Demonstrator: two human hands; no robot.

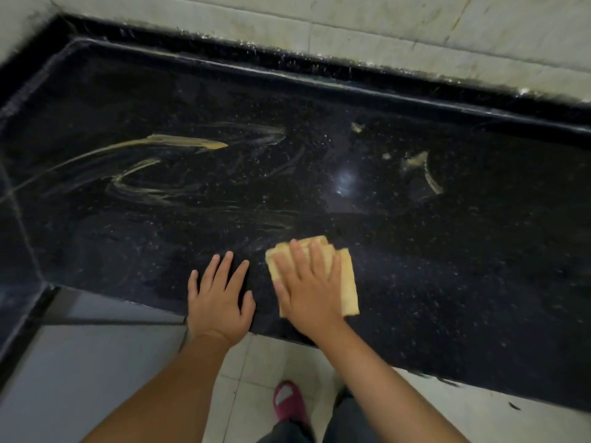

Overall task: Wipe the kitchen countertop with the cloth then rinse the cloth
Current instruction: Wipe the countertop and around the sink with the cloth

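head view: looking down on a dark speckled countertop [415,282] that runs from 9 o'clock to 3 o'clock, with a pale tiled wall [351,30] behind it at 12 o'clock
right hand [307,289]: laid flat on the cloth, fingers straight and slightly spread, pointing to 12 o'clock; palm presses down, nothing gripped or pinched
cloth [347,282]: yellow, folded into a rough rectangle, lying on the countertop near its front edge, just right of centre; its far edge and right side show past the hand
left hand [217,295]: flat on the bare countertop just at 9 o'clock of the cloth, fingers straight and fanned, holding nothing; apart from the cloth by a narrow gap
yellowish smears [188,142]: long streaks across the surface at 10 o'clock of the hands
smaller smears [419,161]: patches and a curved streak at 1 o'clock of the cloth
light glare [345,180]: pale reflection at 12 o'clock of the cloth
floor [256,378]: light tiles at 6 o'clock
slipper [289,401]: dark red, on the floor between the forearms
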